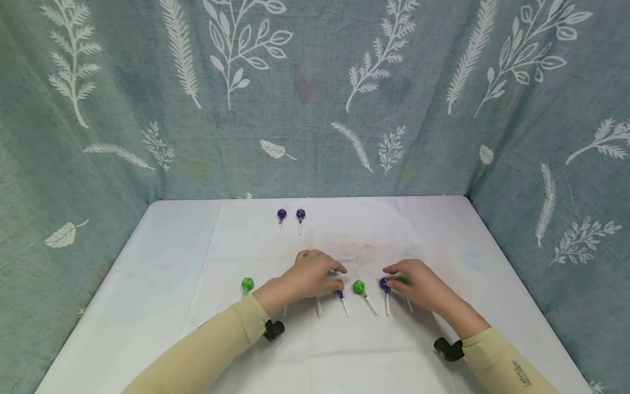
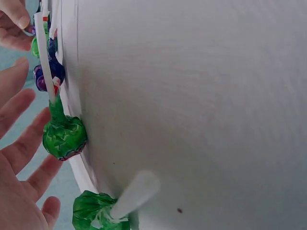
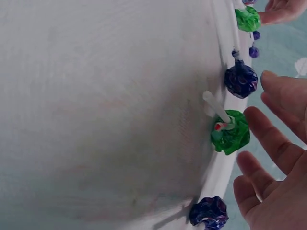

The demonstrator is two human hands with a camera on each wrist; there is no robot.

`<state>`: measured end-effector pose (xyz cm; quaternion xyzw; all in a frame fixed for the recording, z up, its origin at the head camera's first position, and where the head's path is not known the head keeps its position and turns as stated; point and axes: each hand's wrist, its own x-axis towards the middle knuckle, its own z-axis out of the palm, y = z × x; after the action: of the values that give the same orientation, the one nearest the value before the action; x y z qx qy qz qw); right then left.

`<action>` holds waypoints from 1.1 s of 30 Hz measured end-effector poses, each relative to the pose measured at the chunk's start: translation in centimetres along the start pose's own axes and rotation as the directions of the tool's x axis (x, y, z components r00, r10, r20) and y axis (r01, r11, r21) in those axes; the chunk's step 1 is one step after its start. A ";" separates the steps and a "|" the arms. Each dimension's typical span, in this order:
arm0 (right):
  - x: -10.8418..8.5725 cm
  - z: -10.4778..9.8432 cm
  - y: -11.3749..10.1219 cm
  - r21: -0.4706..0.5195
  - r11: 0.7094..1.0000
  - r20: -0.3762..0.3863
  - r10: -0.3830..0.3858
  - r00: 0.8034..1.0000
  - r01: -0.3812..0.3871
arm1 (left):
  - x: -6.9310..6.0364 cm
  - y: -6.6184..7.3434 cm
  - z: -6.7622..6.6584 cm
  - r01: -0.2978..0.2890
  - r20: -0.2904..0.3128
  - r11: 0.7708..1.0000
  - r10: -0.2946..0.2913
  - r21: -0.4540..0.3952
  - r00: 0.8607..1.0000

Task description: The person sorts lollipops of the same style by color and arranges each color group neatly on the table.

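A row of lollipops with green or purple wrappers lies across the white table. My left hand (image 1: 315,276) hovers over the left part of the row, fingers spread and relaxed. Its thumb is by a purple lollipop (image 1: 339,293); whether they touch I cannot tell. Sticks show below this hand, and the left wrist view has a green lollipop (image 2: 64,136) beside its fingers. A green lollipop (image 1: 359,287) lies between the hands. My right hand (image 1: 418,284), fingers loosely bent, is over a purple lollipop (image 1: 384,284) and a green lollipop (image 3: 231,134), pinching neither.
Two purple lollipops (image 1: 281,214) lie side by side near the table's back edge. At the left end of the row is another green lollipop (image 1: 247,284). Another purple lollipop (image 3: 209,213) lies at the right. A leaf-patterned curtain (image 1: 315,98) surrounds the white table (image 1: 162,262).
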<state>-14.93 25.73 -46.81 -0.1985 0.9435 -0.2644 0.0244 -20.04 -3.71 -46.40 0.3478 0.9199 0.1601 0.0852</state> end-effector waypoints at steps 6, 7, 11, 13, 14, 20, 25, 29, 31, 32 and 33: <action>0.3 0.5 0.1 -0.053 0.998 0.020 0.015 1.000 -0.014 | 0.0 -0.1 0.1 -0.008 0.022 0.999 0.006 0.049 1.000; 0.4 0.6 0.1 -0.056 0.998 0.019 0.014 1.000 -0.013 | 0.0 -0.1 0.1 -0.012 0.024 0.998 0.011 0.056 1.000; 0.5 0.8 0.0 -0.059 0.998 0.014 0.017 1.000 -0.016 | -0.1 0.1 0.2 -0.023 0.032 0.997 0.021 0.076 0.999; 0.6 0.9 0.0 -0.061 0.998 0.014 0.027 1.000 -0.027 | 0.0 0.1 0.3 -0.024 0.035 0.996 0.021 0.085 0.999; 0.7 0.9 0.0 -0.063 0.998 0.014 0.032 0.999 -0.031 | 0.0 0.1 0.3 -0.025 0.036 0.996 0.022 0.085 0.999; 0.8 0.9 -0.1 -0.065 0.997 0.015 0.042 0.999 -0.041 | 0.1 0.1 0.4 -0.031 0.043 0.997 0.028 0.069 0.999; 0.9 0.8 -0.2 -0.060 0.997 0.019 0.041 0.999 -0.040 | 0.1 0.3 0.2 -0.033 0.050 0.999 0.031 0.043 0.998; 0.9 0.7 -0.2 -0.054 0.998 0.019 0.036 0.999 -0.035 | 0.3 0.3 0.0 -0.034 0.046 0.999 0.033 0.036 0.998; 0.9 0.8 -0.2 -0.050 0.998 0.017 0.036 0.999 -0.035 | 0.4 0.2 -0.1 -0.036 0.039 0.999 0.034 0.039 0.999; 0.9 0.8 -0.2 -0.048 0.998 0.017 0.037 0.999 -0.036 | 0.5 0.1 -0.2 -0.037 0.035 0.999 0.035 0.040 0.999; 0.9 0.8 -0.2 -0.049 0.998 0.015 0.035 0.999 -0.035 | 0.5 0.1 -0.2 -0.038 0.032 0.998 0.037 0.042 0.999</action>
<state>-15.57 24.86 -47.33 -0.1845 0.9527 -0.2393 0.0317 -20.44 -3.35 -46.19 0.3691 0.9150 0.1364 0.0893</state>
